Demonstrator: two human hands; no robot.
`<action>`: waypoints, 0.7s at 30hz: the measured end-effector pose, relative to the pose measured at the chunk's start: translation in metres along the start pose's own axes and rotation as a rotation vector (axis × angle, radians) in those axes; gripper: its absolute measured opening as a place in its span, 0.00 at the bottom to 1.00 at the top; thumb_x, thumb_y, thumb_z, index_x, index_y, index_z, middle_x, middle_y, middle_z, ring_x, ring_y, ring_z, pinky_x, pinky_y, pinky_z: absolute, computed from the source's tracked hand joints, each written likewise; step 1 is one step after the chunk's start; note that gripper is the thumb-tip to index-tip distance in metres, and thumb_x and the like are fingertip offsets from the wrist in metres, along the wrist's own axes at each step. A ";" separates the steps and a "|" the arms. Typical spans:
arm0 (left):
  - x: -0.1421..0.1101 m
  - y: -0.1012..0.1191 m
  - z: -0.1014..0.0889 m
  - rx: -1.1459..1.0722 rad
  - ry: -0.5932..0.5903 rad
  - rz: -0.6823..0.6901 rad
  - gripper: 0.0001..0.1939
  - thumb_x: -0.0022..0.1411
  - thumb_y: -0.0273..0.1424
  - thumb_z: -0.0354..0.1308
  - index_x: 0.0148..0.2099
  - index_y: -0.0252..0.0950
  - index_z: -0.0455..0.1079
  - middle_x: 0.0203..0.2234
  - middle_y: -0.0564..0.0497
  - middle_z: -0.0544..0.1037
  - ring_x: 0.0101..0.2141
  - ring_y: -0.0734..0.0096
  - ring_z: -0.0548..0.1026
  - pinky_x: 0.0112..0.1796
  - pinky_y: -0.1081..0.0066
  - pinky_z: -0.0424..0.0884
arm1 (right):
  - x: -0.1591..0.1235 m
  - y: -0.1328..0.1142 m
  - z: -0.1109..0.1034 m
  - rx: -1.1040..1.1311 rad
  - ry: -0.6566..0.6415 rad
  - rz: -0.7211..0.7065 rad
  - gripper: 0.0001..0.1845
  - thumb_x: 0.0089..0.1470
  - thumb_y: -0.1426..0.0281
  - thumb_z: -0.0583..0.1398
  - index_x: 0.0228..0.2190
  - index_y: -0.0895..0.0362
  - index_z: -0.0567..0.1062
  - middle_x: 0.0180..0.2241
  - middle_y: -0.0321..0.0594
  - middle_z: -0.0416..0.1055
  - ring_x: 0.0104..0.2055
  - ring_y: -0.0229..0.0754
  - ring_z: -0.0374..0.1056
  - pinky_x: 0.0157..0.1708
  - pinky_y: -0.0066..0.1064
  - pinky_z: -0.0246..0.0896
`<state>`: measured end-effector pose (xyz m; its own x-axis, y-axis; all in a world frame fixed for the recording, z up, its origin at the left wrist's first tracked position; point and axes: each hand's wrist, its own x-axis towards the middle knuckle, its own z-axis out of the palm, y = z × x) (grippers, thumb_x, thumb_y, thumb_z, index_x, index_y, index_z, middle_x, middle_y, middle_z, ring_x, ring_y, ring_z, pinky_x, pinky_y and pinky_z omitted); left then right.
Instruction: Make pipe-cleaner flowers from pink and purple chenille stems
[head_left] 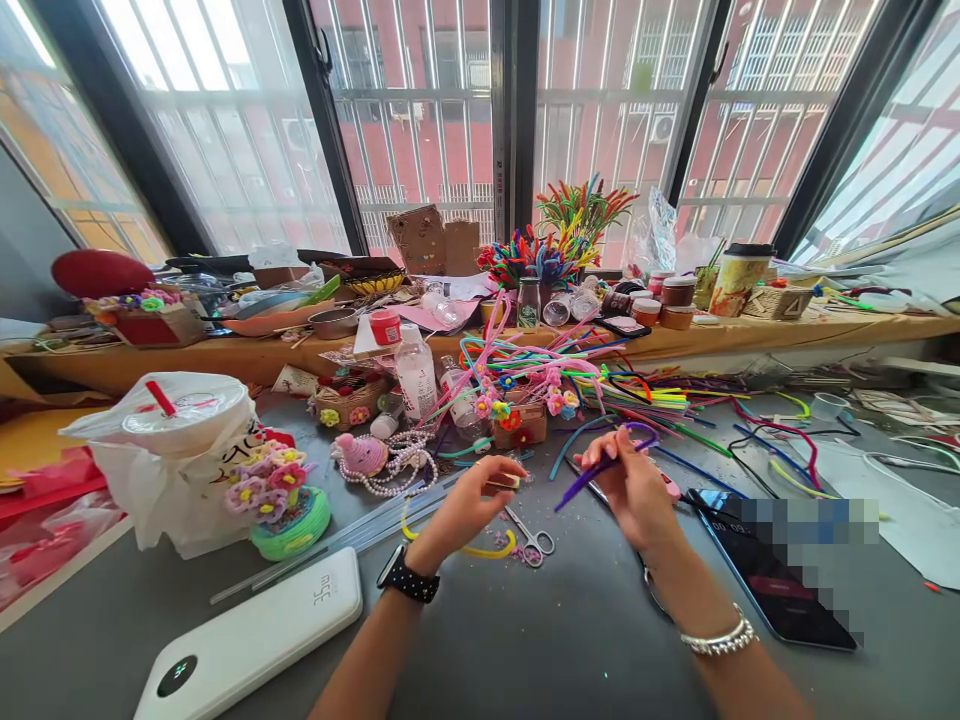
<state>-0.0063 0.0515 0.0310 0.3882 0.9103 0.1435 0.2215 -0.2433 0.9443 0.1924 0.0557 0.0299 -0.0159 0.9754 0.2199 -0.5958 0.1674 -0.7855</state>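
My right hand (pixel 636 495) is closed around a purple pipe cleaner (pixel 581 483). The stem is folded, with a loop above the fingers and its ends pointing down to the left. My left hand (pixel 469 510) has its fingers drawn together near a small pale yellowish piece, too small to name. Between the hands, a pair of small scissors (pixel 534 545) lies on the grey table (pixel 517 640) with pink fuzz scraps beside it. A curved yellow pipe cleaner (pixel 491 551) lies under my left hand.
On the left are a white power bank (pixel 262 630), a bagged drink cup (pixel 184 430) and a green-based flower pot (pixel 292 525). A phone (pixel 780 580) lies at right. Loose pipe cleaners (pixel 645 395), bottles (pixel 415 375) and pearl strings (pixel 397 470) crowd the back, below a cluttered ledge (pixel 300 357).
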 end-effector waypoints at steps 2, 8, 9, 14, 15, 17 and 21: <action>-0.001 0.006 0.002 -0.051 0.039 0.039 0.09 0.53 0.29 0.52 0.39 0.35 0.67 0.33 0.47 0.73 0.36 0.67 0.70 0.39 0.69 0.64 | -0.006 0.005 0.007 -0.127 -0.138 0.089 0.17 0.48 0.58 0.54 0.18 0.56 0.62 0.16 0.30 0.61 0.21 0.33 0.59 0.32 0.31 0.60; -0.009 0.021 0.021 -0.243 -0.088 0.026 0.17 0.51 0.32 0.55 0.45 0.38 0.67 0.41 0.46 0.70 0.34 0.67 0.72 0.31 0.73 0.67 | -0.027 0.032 0.029 -0.605 -0.478 0.203 0.24 0.49 0.51 0.47 0.19 0.58 0.62 0.15 0.32 0.58 0.18 0.33 0.56 0.20 0.26 0.53; -0.009 0.021 0.025 -0.268 -0.116 -0.013 0.15 0.52 0.34 0.53 0.43 0.38 0.68 0.40 0.46 0.70 0.27 0.71 0.72 0.24 0.75 0.67 | -0.030 0.036 0.031 -0.632 -0.500 0.209 0.25 0.49 0.50 0.46 0.18 0.58 0.62 0.15 0.33 0.58 0.17 0.33 0.55 0.18 0.25 0.52; -0.008 0.019 0.027 -0.440 0.001 -0.022 0.19 0.56 0.40 0.46 0.26 0.32 0.70 0.31 0.46 0.74 0.21 0.74 0.71 0.23 0.74 0.66 | -0.033 0.039 0.035 -0.714 -0.589 0.204 0.21 0.54 0.55 0.44 0.23 0.57 0.63 0.17 0.32 0.59 0.19 0.33 0.57 0.21 0.25 0.54; -0.007 0.019 0.023 -0.512 0.068 0.014 0.19 0.57 0.39 0.47 0.24 0.32 0.68 0.28 0.46 0.74 0.25 0.71 0.72 0.29 0.73 0.66 | -0.031 0.036 0.034 -0.746 -0.627 0.192 0.21 0.55 0.57 0.43 0.22 0.58 0.63 0.17 0.32 0.59 0.20 0.33 0.58 0.22 0.25 0.54; -0.005 0.019 0.012 -0.698 0.188 0.075 0.18 0.57 0.38 0.47 0.21 0.33 0.64 0.23 0.49 0.74 0.30 0.68 0.72 0.36 0.70 0.65 | -0.027 0.028 0.029 -0.830 -0.686 0.167 0.21 0.56 0.59 0.43 0.21 0.58 0.64 0.17 0.33 0.61 0.21 0.33 0.59 0.25 0.25 0.55; -0.001 0.014 -0.010 -1.035 0.284 0.112 0.16 0.58 0.37 0.47 0.21 0.34 0.58 0.10 0.59 0.63 0.16 0.80 0.65 0.24 0.77 0.64 | -0.004 0.013 0.008 -1.061 -0.719 0.101 0.22 0.56 0.61 0.43 0.20 0.59 0.66 0.18 0.34 0.65 0.22 0.34 0.61 0.25 0.24 0.56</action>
<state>-0.0131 0.0503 0.0469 0.1082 0.9772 0.1825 -0.7183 -0.0501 0.6939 0.1782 0.0526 0.0232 -0.6484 0.7495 0.1334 0.3556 0.4531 -0.8174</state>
